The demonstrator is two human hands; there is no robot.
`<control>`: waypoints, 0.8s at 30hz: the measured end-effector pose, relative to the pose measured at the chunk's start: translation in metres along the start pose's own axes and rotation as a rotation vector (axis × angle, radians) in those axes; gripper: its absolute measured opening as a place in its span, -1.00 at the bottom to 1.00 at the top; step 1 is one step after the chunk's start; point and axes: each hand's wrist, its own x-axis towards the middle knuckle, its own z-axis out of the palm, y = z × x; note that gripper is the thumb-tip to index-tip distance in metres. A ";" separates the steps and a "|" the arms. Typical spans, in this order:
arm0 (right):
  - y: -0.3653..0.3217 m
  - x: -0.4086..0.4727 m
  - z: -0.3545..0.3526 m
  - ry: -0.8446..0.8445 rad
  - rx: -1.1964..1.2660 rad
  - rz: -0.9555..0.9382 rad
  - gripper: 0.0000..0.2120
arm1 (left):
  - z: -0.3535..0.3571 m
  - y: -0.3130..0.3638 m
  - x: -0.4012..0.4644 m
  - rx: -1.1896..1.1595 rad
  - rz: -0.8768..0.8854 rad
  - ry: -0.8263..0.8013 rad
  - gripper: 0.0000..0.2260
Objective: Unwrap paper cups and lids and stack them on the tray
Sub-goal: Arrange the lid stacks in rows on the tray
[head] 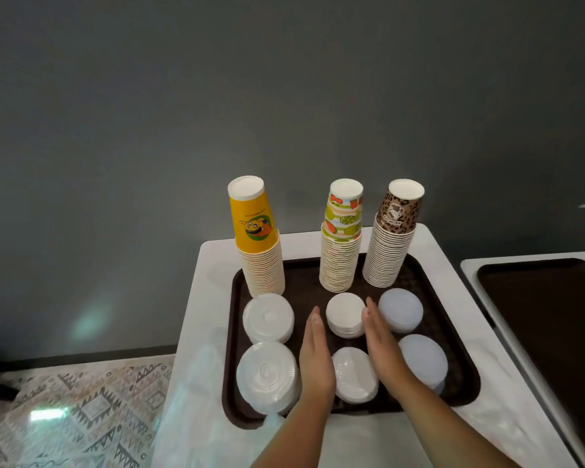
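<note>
**A:** What's on the far left?

**B:** A patterned rug (71, 413) on the floor, left of the white table (358, 440). On the table lies a dark brown tray (460, 336). At the tray's far left corner stands the yellow cup stack (259, 238), upside down, with a cartoon figure on the top cup. Near of it sit two piles of clear ridged lids, the far left lid pile (268, 318) and the near left lid pile (267, 376).

**A:** And the hands?

**B:** The left hand (314, 352) is just right of those piles, flat on edge with the fingers straight and together, holding nothing. The middle far lid pile (346, 314), plain white, sits between the two hands' fingertips; the middle near lid pile (355, 374) lies between the palms. Behind them stands the fruit-print cup stack (341, 238). The right hand (380, 342) mirrors the left, fingers straight and released; whether its fingertips touch the far pile I cannot tell.

**A:** Further right?

**B:** The leopard-print cup stack (394, 234) at the far right corner, then two frosted piles, the far right lid pile (401, 314) and the near right lid pile (424, 361). Well apart, on a second white table, lies another brown tray (547, 319).
</note>
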 end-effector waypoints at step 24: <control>-0.014 0.025 0.005 0.018 0.133 -0.002 -0.45 | 0.022 0.020 0.038 0.210 0.124 0.146 -0.49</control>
